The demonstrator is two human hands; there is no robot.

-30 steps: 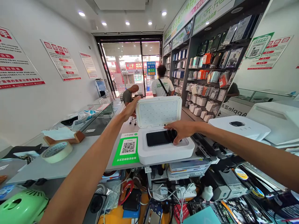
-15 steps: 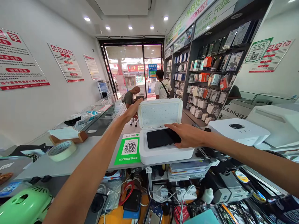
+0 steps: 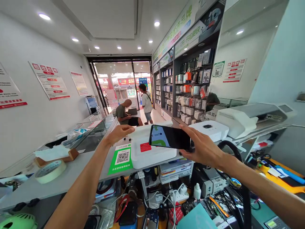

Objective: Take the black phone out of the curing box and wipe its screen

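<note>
A smartphone (image 3: 169, 136) is gripped at its right end by my right hand (image 3: 200, 144), thumb below and fingers above. It is held tilted above a white box (image 3: 152, 159) on the counter; part of the screen glows blue and green, the rest is dark. My left hand (image 3: 120, 133) pinches the left end of the box's white lid (image 3: 153, 127), which is seen nearly edge-on. A red label (image 3: 145, 147) shows on the box, partly hidden by the phone. To the left lies a green QR code card (image 3: 121, 158).
A tape roll (image 3: 50, 171) and a tissue box (image 3: 54, 156) sit on the left counter. Right of the box stand a white device (image 3: 209, 128) and a printer (image 3: 250, 119). Cables and parts crowd the lower bench (image 3: 154, 203). Two people are farther back.
My right hand has lifted the phone out of the white box, and its screen has lit up. The lid has tipped downward with my left hand at its edge. The view has turned right.
</note>
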